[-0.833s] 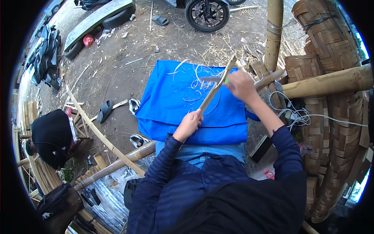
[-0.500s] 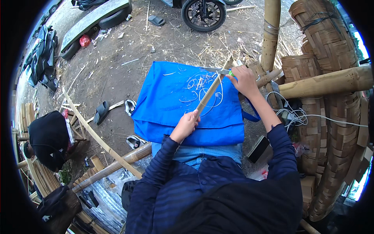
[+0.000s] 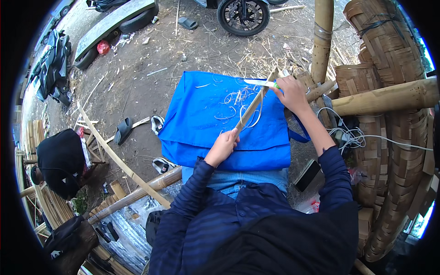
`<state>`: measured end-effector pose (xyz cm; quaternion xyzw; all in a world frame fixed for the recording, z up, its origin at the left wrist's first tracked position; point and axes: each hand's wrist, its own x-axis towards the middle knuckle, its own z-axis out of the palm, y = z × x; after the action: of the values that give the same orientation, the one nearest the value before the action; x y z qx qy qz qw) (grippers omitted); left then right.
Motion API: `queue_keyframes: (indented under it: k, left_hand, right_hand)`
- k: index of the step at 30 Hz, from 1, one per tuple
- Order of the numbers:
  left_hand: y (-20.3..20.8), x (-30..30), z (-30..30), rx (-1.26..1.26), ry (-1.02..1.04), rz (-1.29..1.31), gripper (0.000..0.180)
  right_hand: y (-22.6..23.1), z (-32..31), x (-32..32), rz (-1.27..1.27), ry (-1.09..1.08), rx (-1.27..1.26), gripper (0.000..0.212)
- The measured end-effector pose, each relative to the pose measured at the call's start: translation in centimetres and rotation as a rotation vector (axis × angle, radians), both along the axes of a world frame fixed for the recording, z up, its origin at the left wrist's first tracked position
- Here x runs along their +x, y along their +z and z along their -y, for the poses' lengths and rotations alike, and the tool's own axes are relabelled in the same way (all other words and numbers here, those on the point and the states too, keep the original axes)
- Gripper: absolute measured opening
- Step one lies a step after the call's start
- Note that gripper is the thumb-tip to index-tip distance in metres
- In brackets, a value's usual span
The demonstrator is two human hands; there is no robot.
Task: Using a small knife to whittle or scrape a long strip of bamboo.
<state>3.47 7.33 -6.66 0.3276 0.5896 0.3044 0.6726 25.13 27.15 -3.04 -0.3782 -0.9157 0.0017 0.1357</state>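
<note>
Left hand [image 3: 223, 147]: we grip bamboo strip [image 3: 250, 110] near end, fingers closed | right hand [image 3: 292, 95]: closed round green-handled knife [image 3: 256, 83], blade across strip's far part | strip: above blue cloth [image 3: 197, 114], long axis slanting away, rightward | shavings [image 3: 236, 97] on cloth | outdoors: dirt ground [image 3: 137, 87], motorcycle wheel [image 3: 243, 17] ahead, bamboo post [image 3: 322, 41] right

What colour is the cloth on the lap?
The cloth is bright blue, clearest in the head view.

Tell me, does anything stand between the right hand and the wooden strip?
Only the knife, held in the right hand; its blade crosses the wooden strip near the far end. Nothing else visible is between.
</note>
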Motion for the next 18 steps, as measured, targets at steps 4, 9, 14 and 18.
queue_keyframes:
  k: [4,9,14,18]
  left_hand:
    - [0.2,-0.3,0.1,-0.010,0.022,-0.041,0.049]
    - [0.0,0.2,0.1,-0.003,-0.016,0.001,0.047]
    - [-0.1,-0.6,-0.6,-0.090,0.035,0.030,0.044]
    - [1.0,-1.9,-0.6,-0.172,0.072,0.192,0.043]
  right_hand:
    - [0.1,4.1,-3.4,-0.079,0.168,0.051,0.031]
    - [1.0,-1.5,1.2,0.080,-0.380,0.021,0.030]
    - [-1.2,0.7,1.9,-0.006,-0.258,0.099,0.024]
    - [-1.6,-0.5,1.6,-0.161,-0.459,-0.104,0.029]
